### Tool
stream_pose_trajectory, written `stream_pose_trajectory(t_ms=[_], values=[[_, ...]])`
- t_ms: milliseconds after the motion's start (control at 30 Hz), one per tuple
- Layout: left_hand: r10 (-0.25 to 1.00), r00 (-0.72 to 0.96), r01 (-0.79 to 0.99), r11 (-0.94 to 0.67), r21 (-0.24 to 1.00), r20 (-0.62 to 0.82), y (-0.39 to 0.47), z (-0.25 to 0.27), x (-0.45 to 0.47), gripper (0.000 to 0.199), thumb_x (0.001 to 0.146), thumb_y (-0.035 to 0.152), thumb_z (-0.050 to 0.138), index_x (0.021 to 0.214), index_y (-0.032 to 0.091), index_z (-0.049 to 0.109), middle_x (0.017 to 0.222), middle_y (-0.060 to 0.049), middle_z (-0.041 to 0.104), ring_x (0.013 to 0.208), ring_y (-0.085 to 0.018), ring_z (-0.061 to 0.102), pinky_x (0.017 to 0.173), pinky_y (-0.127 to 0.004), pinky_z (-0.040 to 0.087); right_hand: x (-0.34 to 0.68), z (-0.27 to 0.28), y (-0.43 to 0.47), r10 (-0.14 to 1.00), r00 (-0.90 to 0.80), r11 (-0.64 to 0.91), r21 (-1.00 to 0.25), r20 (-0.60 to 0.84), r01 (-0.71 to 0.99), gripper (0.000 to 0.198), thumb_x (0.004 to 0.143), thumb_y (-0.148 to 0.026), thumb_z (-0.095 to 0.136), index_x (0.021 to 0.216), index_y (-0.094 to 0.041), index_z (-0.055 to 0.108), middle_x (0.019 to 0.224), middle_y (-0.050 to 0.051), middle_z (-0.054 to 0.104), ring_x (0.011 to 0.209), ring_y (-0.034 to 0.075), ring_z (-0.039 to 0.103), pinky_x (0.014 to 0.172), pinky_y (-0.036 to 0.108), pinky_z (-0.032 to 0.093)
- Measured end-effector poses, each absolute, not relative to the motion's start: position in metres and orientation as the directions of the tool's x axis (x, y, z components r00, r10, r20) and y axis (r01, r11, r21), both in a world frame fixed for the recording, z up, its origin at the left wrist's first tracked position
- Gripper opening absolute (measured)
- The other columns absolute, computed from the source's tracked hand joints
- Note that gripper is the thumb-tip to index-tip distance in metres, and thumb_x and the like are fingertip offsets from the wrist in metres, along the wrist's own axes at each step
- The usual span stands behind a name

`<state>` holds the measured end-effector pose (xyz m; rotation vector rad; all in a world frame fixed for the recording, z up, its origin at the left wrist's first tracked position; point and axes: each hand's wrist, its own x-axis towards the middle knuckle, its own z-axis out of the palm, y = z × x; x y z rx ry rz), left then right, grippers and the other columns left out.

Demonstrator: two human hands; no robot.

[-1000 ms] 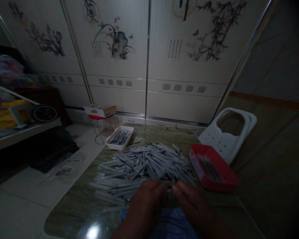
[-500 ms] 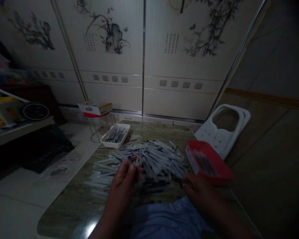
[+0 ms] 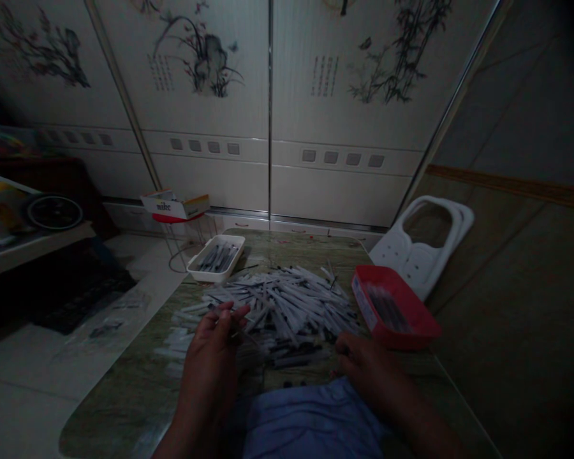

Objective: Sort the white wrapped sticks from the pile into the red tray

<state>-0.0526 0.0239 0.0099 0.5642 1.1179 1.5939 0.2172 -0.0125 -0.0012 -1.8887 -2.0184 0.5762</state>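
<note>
Sticks (image 3: pixel 296 306) lie heaped on the table (image 3: pixel 119 392); your left hand (image 3: pixel 212 344) pinches a blurred stick (image 3: pixel 243 333); your right hand (image 3: pixel 361 354) curls; whether its grip holds anything is unclear.

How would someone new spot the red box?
Start with the green marble-patterned table. At its right edge, right of the heap of thin whitish tubes, is an open red plastic tub. Its red sets it apart from the white rectangular tray at the far left.
</note>
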Motion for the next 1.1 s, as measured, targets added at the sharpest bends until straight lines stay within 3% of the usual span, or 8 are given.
stream_pose_trajectory(t_ms=[233, 633, 967, 1100], values=[[0.917, -0.363, -0.530, -0.058, 0.846, -0.164, 0.029, -0.002, -0.059, 0.035, 0.078, 0.034, 0.079, 0.109, 0.022, 0.067, 0.114, -0.006, 0.072, 0.083, -0.014, 0.068, 0.063, -0.022, 0.051, 0.213, -0.004, -0.006, 0.998, -0.048, 0.017, -0.522, -0.047, 0.853, 0.016, 0.089, -0.015, 0.051, 0.090, -0.023, 0.064, 0.079, 0.001, 0.071, 0.074, 0.017, 0.066, 0.062, 0.025, 0.034], [0.891, -0.393, -0.544, -0.025, 0.839, -0.229, 0.027, 0.006, -0.057, 0.027, 0.080, 0.032, 0.077, 0.103, 0.021, 0.068, 0.107, -0.006, 0.072, 0.085, -0.015, 0.067, 0.061, -0.022, 0.052, 0.190, -0.018, 0.010, 0.997, 0.064, -0.047, -0.368, 0.035, 0.929, 0.021, 0.098, -0.034, 0.050, 0.099, -0.026, 0.069, 0.088, 0.004, 0.075, 0.081, 0.021, 0.069, 0.065, 0.029, 0.035], [0.893, -0.377, -0.560, -0.010, 0.829, -0.244, 0.024, 0.008, -0.052, 0.024, 0.080, 0.029, 0.077, 0.099, 0.020, 0.067, 0.105, -0.006, 0.072, 0.085, -0.015, 0.069, 0.063, -0.021, 0.052, 0.187, -0.025, 0.010, 0.993, 0.076, -0.039, -0.369, 0.087, 0.928, 0.016, 0.096, -0.030, 0.052, 0.093, -0.025, 0.067, 0.085, 0.004, 0.074, 0.079, 0.022, 0.069, 0.063, 0.030, 0.035], [0.884, -0.384, -0.564, 0.005, 0.826, -0.268, 0.024, 0.012, -0.049, 0.021, 0.082, 0.028, 0.075, 0.098, 0.020, 0.067, 0.101, -0.006, 0.072, 0.083, -0.015, 0.069, 0.063, -0.022, 0.053, 0.188, -0.019, 0.007, 0.992, 0.043, 0.009, -0.401, 0.119, 0.916, 0.014, 0.095, -0.028, 0.053, 0.097, -0.025, 0.067, 0.096, 0.004, 0.071, 0.085, 0.020, 0.068, 0.071, 0.029, 0.040]])
